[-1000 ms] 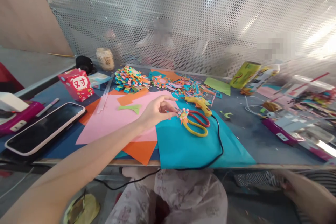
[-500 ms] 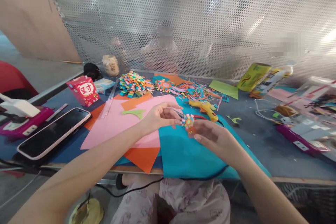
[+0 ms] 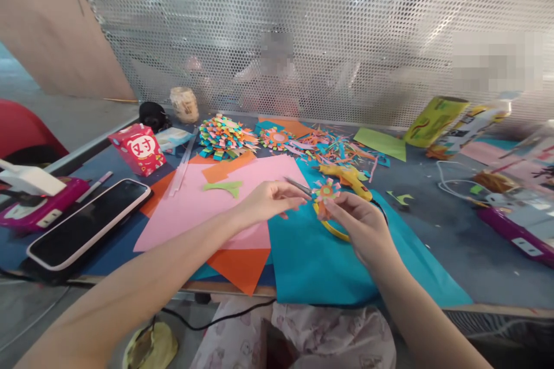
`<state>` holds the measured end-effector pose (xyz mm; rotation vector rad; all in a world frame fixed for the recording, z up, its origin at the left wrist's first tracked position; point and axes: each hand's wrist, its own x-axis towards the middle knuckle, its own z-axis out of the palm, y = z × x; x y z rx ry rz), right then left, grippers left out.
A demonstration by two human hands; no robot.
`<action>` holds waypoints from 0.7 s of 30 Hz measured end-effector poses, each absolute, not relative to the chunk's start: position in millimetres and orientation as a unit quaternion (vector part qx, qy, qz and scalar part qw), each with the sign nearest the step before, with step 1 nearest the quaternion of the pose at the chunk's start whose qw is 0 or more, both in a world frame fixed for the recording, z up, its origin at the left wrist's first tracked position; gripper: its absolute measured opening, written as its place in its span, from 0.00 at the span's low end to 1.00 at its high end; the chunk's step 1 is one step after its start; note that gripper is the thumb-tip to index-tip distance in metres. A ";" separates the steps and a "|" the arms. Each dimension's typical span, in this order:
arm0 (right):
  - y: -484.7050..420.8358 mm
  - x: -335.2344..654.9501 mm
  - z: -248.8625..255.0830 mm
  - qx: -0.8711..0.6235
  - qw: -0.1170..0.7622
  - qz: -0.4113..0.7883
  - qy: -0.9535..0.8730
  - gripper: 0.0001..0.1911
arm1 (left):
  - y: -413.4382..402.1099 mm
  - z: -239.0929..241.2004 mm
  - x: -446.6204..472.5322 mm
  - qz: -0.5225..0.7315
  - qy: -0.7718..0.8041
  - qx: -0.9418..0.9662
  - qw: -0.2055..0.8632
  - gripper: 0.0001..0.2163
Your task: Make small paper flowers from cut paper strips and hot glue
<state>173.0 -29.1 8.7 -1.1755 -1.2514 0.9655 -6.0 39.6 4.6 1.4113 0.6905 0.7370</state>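
My right hand pinches a small paper flower of pink, green and orange strips, held above the teal paper sheet. My left hand is closed round thin metal tweezers whose tip reaches the flower. Yellow-handled scissors lie on the teal sheet under my right hand, mostly hidden. A yellow glue gun lies just behind the flower.
Pink and orange paper sheets lie left of the teal one. A phone, a red box, a pile of paper strips, scraps and a perforated metal screen stand around. A person sits behind the screen.
My right hand came up from below the table edge and took hold of the flower. The flower was lifted off the scissors and turned; my left hand stays at it with the tweezers.
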 end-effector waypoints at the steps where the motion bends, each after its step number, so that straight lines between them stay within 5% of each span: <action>1: -29.1 172.7 8.1 -0.495 0.554 0.410 -0.529 0.17 | 36.3 4.9 -4.8 0.317 0.307 0.632 0.637 0.08; 21: -30.8 170.0 8.3 -0.485 0.534 0.426 -0.546 0.19 | 26.6 8.3 -4.9 0.334 0.337 0.672 0.569 0.09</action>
